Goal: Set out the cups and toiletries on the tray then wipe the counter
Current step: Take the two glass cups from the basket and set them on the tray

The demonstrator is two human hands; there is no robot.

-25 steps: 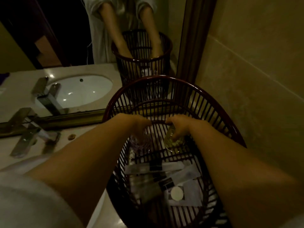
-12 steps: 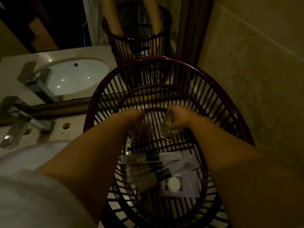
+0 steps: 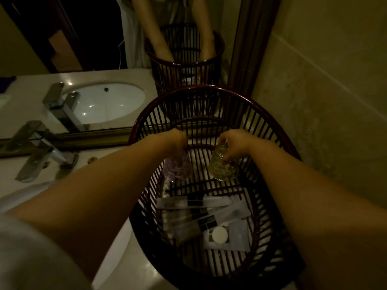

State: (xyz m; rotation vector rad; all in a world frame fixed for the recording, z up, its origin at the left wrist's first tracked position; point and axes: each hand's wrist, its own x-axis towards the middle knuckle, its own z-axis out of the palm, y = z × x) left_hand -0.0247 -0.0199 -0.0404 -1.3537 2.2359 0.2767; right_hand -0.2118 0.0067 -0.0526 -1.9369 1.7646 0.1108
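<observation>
A dark red slatted basket tray (image 3: 209,91) stands on the counter against the mirror. Inside it, my left hand (image 3: 176,138) grips the top of a purple-tinted glass cup (image 3: 178,168). My right hand (image 3: 234,141) grips a yellowish glass cup (image 3: 222,166) from above, tilted slightly. Both cups sit low at the far end of the tray. Wrapped toiletry sachets (image 3: 192,203) and a round white soap in its packet (image 3: 219,235) lie on the tray floor nearer to me.
A chrome faucet (image 3: 45,151) stands at the left behind the white basin rim (image 3: 117,254). The mirror (image 3: 83,59) runs along the back and reflects the basket and arms. A tiled wall (image 3: 324,101) closes the right side.
The view has shifted a little while both hands stay on the cups inside the tray. The cups look slightly lower and more apart than before.
</observation>
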